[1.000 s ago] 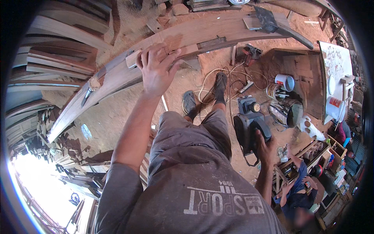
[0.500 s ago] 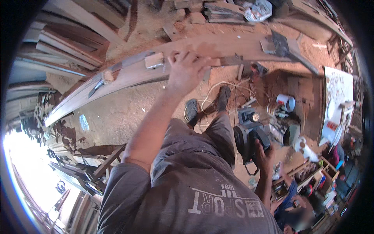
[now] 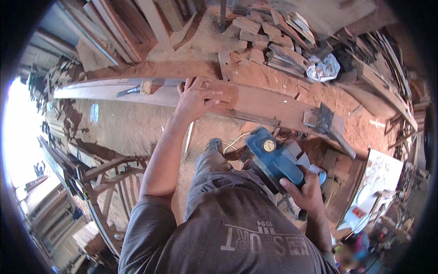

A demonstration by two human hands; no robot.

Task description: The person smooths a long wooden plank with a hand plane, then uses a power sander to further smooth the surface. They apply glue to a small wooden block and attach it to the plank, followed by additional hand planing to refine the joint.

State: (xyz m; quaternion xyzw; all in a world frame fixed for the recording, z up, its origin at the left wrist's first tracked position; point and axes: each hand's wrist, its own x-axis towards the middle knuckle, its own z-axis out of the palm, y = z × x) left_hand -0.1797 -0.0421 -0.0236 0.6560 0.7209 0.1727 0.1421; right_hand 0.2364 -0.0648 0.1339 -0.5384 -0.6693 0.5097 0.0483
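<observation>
Head view: a blue power tool, apparently a hand planer, is held off the ground on the person's side of the long wooden plank, near its right half and apart from it. The right hand is closed on the rear grip, the thumb lying along the body. With its motor housing it is probably heavy for one hand and inclined to tip nose-down; the hard shell looks stiff, perhaps slippery with dust, and the cutting underside should not be touched. The rear handle is the sound place to hold it, with the round yellowish knob at the other end as a possible second hold. Fingers apart, the left hand rests on the plank left of its middle; whether it grips anything there I cannot tell. That plank seems long, stiff and weighty, best steadied on its flat face or along an edge. On its left part lies a small tool with a tan end; on its right part, a dark flat-headed tool with a long handle. Beyond the plank are wood offcuts and a white plastic bag.
</observation>
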